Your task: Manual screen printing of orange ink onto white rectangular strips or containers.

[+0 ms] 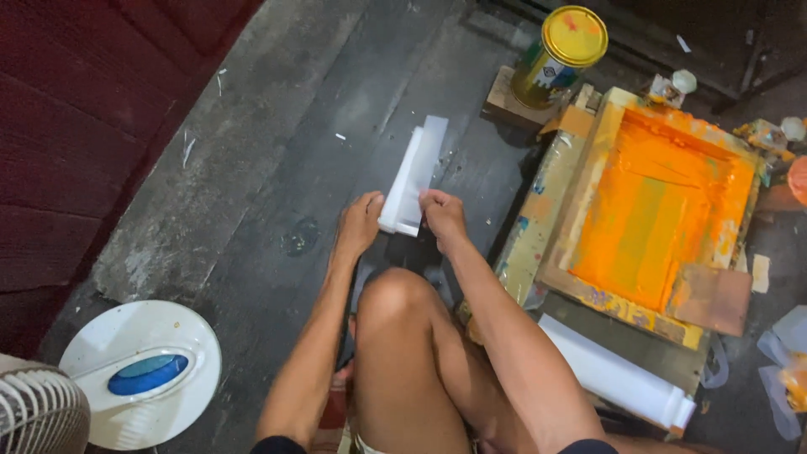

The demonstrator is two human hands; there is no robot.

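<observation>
Head view: yellow-lidded can (561, 55) top right

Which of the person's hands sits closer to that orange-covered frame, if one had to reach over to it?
The right hand, I'd judge. Both hands grip the white stack, but the orange frame lies on the right side, while the left hand would have to cross over the raised knee.

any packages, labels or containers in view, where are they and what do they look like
Paint can: top centre-right on a wood block, round, yellow lid, printed label on its side.
Small bottle: beside the orange-inked frame's top corner, white cap.
White plastic bags: stack on the floor, held by left hand and right hand.
</observation>
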